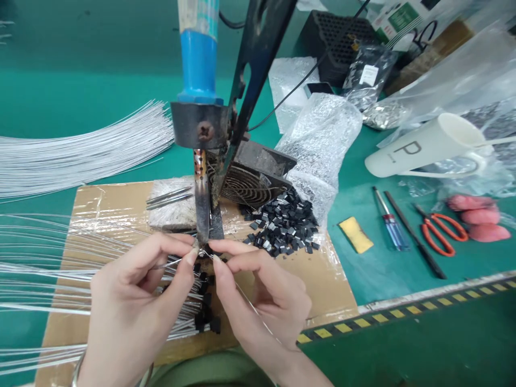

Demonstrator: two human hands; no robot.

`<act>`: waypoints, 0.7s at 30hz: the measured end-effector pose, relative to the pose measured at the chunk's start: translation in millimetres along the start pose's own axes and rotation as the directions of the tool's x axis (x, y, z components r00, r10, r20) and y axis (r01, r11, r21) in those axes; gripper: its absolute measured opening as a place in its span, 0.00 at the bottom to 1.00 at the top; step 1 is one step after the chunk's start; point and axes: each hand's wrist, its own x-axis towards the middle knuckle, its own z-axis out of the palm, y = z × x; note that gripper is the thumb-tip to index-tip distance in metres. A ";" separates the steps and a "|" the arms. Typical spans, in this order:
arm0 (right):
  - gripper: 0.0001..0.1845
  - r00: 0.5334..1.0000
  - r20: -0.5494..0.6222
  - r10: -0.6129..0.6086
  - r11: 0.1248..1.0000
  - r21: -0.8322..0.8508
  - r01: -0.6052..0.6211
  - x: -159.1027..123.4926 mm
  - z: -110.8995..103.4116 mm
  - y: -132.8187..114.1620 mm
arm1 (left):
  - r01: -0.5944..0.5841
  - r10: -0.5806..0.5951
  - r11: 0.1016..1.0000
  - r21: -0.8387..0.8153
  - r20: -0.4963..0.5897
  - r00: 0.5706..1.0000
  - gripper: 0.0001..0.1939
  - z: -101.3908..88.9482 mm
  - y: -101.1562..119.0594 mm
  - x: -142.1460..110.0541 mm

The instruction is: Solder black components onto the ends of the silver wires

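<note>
My left hand (133, 301) pinches a thin white wire (171, 263) and holds its end at the tip of a soldering iron (201, 209). The iron has a blue handle and hangs upright in a dark clamp. My right hand (258, 293) pinches a fine strand of solder wire (250, 303) and meets the left hand's fingertips just under the iron tip. Below my hands lies a row of wires with small black parts (205, 317) on their ends. A heap of loose black parts (284, 223) lies on the taped cardboard (322, 279) to the right.
Bundles of white wires (76, 150) fan out at the left. A small fan (252, 180) sits behind the iron, beside bubble-wrap bags (322, 134). On the green table to the right lie a yellow sponge (355, 234), a screwdriver (389, 220), orange scissors (441, 231) and a white cup (423, 145).
</note>
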 end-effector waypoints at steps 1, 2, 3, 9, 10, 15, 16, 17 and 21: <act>0.10 1.000 -0.002 -0.002 1.000 -0.002 0.002 -0.2 0.0 -0.3 | -0.006 0.006 1.000 0.004 -0.004 1.000 0.04 0.0 -0.1 0.1; 0.10 1.000 0.000 -0.004 1.000 -0.004 0.004 -0.5 0.0 -0.6 | -0.007 0.007 1.000 0.007 -0.004 1.000 0.04 -0.1 -0.4 0.1; 0.10 1.000 0.004 -0.004 1.000 -0.004 0.004 -0.6 0.0 -0.8 | -0.007 0.007 1.000 0.006 -0.001 1.000 0.04 -0.4 -0.9 -0.1; 0.10 1.000 -0.002 -0.003 1.000 -0.002 0.003 -0.4 0.2 0.8 | -0.011 0.011 1.000 0.028 0.012 1.000 0.04 -1.5 -4.3 -0.2; 0.10 1.000 -0.004 -0.005 1.000 -0.005 0.005 -0.2 0.3 1.1 | -0.011 0.011 1.000 0.025 0.011 1.000 0.04 -1.4 -4.5 -0.1; 0.11 1.000 -0.004 -0.024 1.000 0.002 0.024 0.1 1.1 1.7 | -0.014 0.014 1.000 0.004 0.013 1.000 0.04 -1.5 -3.9 -1.4; 0.11 1.000 -0.007 -0.023 1.000 0.005 0.023 -0.1 1.3 1.6 | -0.013 0.013 1.000 0.004 0.015 1.000 0.04 -1.9 -3.7 -2.0; 0.11 1.000 -0.009 -0.022 1.000 0.008 0.022 -0.2 1.4 1.5 | -0.010 0.010 1.000 0.002 0.017 1.000 0.05 -2.3 -3.5 -2.4; 0.11 1.000 -0.004 -0.017 1.000 0.009 0.017 -0.8 0.9 1.2 | -0.015 0.015 1.000 0.008 0.021 1.000 0.06 -3.7 -3.1 -3.1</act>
